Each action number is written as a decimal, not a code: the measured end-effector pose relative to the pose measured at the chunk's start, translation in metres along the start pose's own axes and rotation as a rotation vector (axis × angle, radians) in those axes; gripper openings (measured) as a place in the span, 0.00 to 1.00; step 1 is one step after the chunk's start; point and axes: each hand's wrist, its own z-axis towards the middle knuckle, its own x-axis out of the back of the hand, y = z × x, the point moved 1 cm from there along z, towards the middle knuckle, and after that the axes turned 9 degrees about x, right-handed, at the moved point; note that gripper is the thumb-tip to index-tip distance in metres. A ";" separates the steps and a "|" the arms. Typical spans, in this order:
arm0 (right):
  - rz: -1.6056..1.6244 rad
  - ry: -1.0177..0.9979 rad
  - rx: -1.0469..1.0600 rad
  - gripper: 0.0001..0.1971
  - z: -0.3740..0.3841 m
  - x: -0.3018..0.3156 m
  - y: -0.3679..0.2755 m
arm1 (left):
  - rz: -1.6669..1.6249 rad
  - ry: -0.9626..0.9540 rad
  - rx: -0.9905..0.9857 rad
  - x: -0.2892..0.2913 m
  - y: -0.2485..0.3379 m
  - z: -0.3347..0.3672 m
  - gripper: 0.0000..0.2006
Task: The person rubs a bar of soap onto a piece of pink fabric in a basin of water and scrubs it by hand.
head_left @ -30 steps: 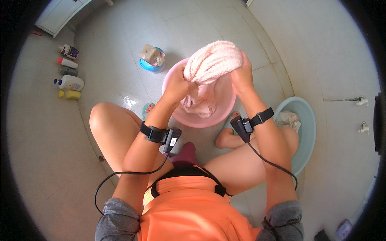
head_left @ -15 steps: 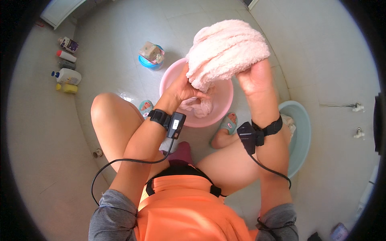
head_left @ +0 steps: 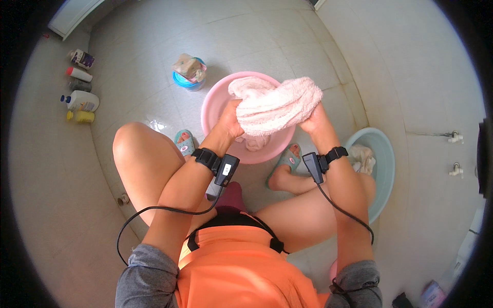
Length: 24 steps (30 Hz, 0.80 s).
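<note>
Over the pink basin I hold a fluffy pale pink cloth, bunched into a thick, folded bundle. My left hand is closed on its left end, with some fingers hidden under the folds. The right end rests in my right hand, which grips it from below and the side. Part of the bundle hangs toward the far side of the basin. Lower in the basin, more pink fabric shows beneath the bundle; whether it joins the held cloth cannot be seen.
A blue-lidded tub with a block-like item on top stands beyond the basin, to the left. A pale teal basin with whitish cloth sits at my right. Several bottles line the left wall; taps project from the right wall.
Both hands have come down and nearer to me, bringing the cloth from high over the basin's far right to low above it. The bundle now looks narrower and more gathered.
</note>
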 end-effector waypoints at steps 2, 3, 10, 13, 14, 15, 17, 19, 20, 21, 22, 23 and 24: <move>-0.091 0.071 -0.001 0.20 0.007 0.037 0.003 | -0.001 0.025 0.035 -0.014 -0.009 0.001 0.22; -0.225 0.135 -0.063 0.21 0.006 0.042 0.012 | 0.054 0.065 0.058 -0.021 -0.011 -0.001 0.22; -0.076 0.186 -0.314 0.26 -0.027 0.019 0.045 | -0.003 -0.182 0.155 -0.022 -0.012 -0.010 0.23; 0.025 0.214 -0.256 0.26 -0.027 0.015 0.038 | -0.003 -0.319 0.206 -0.027 -0.011 -0.008 0.25; 0.082 0.265 -0.216 0.26 -0.027 0.013 0.035 | -0.006 -0.321 0.199 -0.028 -0.013 -0.008 0.25; 0.087 0.413 -0.142 0.26 -0.037 -0.012 0.029 | 0.017 -0.215 0.201 -0.027 -0.016 -0.012 0.25; -0.489 0.149 0.096 0.27 -0.052 0.002 0.025 | 0.045 -0.104 0.192 -0.028 -0.021 -0.019 0.26; -1.180 -0.066 0.293 0.26 -0.057 0.000 0.005 | 0.126 -0.090 0.161 -0.032 -0.025 -0.019 0.25; -1.183 -0.067 0.293 0.26 -0.044 0.006 0.006 | 0.124 -0.093 0.159 -0.034 -0.024 -0.020 0.25; -0.756 -0.001 0.281 0.25 -0.025 0.014 0.004 | 0.187 -0.032 0.139 -0.039 -0.023 -0.018 0.25; -0.324 0.058 0.254 0.24 -0.011 0.014 0.006 | 0.249 0.037 0.116 -0.038 -0.023 -0.019 0.25; -0.328 0.058 0.254 0.24 0.001 0.014 0.001 | 0.246 0.035 0.115 -0.038 -0.023 -0.019 0.25; -0.219 0.051 0.251 0.23 0.011 0.007 0.001 | 0.354 0.129 0.075 -0.031 -0.019 -0.021 0.24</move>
